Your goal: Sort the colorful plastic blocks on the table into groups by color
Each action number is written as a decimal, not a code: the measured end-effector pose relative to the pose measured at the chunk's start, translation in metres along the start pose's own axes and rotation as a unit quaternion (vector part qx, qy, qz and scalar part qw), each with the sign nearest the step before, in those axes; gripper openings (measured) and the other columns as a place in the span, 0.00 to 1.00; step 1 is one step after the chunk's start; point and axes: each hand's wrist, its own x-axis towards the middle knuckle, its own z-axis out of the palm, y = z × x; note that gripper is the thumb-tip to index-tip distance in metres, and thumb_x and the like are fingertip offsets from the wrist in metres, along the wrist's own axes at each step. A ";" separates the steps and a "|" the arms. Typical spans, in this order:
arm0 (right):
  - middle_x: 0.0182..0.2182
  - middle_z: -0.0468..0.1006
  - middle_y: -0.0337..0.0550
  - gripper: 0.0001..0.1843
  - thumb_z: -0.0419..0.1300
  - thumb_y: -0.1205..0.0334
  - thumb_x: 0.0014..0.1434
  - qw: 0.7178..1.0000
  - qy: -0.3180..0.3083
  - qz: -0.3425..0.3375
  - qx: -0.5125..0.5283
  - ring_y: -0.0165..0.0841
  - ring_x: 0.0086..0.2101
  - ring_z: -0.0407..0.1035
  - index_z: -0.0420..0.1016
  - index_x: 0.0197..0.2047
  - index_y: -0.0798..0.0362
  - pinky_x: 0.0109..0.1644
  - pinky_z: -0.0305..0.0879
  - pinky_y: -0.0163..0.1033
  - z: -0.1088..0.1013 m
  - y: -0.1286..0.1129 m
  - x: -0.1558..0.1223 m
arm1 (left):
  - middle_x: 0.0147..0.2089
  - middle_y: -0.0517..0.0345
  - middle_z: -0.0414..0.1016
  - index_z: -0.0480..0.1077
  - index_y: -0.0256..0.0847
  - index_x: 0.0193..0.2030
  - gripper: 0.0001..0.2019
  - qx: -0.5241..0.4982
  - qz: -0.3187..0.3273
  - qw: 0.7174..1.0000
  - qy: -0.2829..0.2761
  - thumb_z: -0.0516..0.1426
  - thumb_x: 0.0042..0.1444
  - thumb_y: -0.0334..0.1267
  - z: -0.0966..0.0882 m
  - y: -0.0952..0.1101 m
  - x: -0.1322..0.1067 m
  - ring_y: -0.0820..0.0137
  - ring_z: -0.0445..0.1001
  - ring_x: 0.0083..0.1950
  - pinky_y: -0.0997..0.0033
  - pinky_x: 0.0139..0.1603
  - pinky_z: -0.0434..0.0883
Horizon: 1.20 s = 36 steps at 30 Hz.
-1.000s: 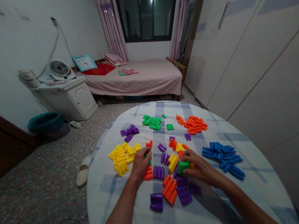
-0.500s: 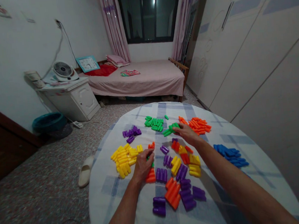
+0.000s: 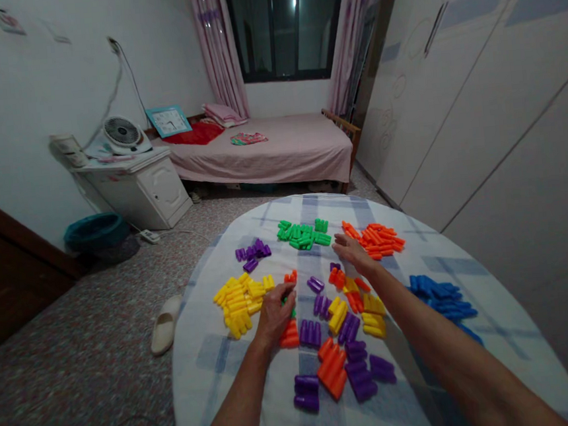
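Note:
My left hand [image 3: 275, 312] is low over the table with its fingers curled on a green plastic block [image 3: 293, 313], mostly hidden beneath them. Orange joined blocks [image 3: 289, 336] lie just below that hand, and a small orange block [image 3: 290, 277] is just beyond its fingertips. To the right, my right hand [image 3: 353, 253] has its fingers apart and holds nothing. It hovers between a pile of green blocks [image 3: 302, 234] and a pile of orange blocks [image 3: 378, 239]. Purple, yellow and orange block groups, including a purple one [image 3: 310, 333], lie between my arms.
Yellow blocks [image 3: 239, 303] are heaped left of my left hand, with purple blocks [image 3: 253, 250] behind them. Blue blocks [image 3: 441, 299] lie beyond my right forearm. The round table has a checked cloth [image 3: 205, 392]. Behind stand a bed [image 3: 288, 146] and a white cabinet [image 3: 155, 191].
My right hand has let go of the green blocks and drawn back slightly toward the right. Those blocks now sit against the green pile. My left hand stays in nearly the same place.

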 end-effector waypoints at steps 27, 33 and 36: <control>0.40 0.74 0.46 0.16 0.44 0.57 0.64 0.976 0.102 -0.177 -0.078 0.35 0.43 0.68 0.71 0.42 0.52 0.52 0.62 0.44 -0.030 0.060 -0.126 | 0.56 0.45 0.69 0.68 0.40 0.53 0.18 0.162 0.115 0.972 0.125 0.52 0.57 0.39 0.008 0.007 0.001 0.59 0.65 0.60 0.51 0.62 0.60; 0.39 0.74 0.46 0.14 0.45 0.60 0.63 0.970 0.111 -0.194 -0.096 0.35 0.42 0.68 0.71 0.41 0.52 0.50 0.62 0.43 -0.027 0.068 -0.121 | 0.62 0.49 0.64 0.62 0.42 0.60 0.23 0.079 0.075 0.993 -0.037 0.51 0.59 0.43 0.023 0.023 -0.006 0.63 0.61 0.64 0.55 0.65 0.57; 0.39 0.74 0.47 0.14 0.45 0.61 0.63 0.966 0.111 -0.207 -0.109 0.35 0.42 0.68 0.71 0.41 0.53 0.50 0.62 0.42 -0.027 0.071 -0.120 | 0.60 0.48 0.67 0.60 0.41 0.62 0.25 0.036 0.042 0.996 -0.065 0.51 0.59 0.45 0.025 0.033 -0.008 0.63 0.66 0.60 0.57 0.62 0.61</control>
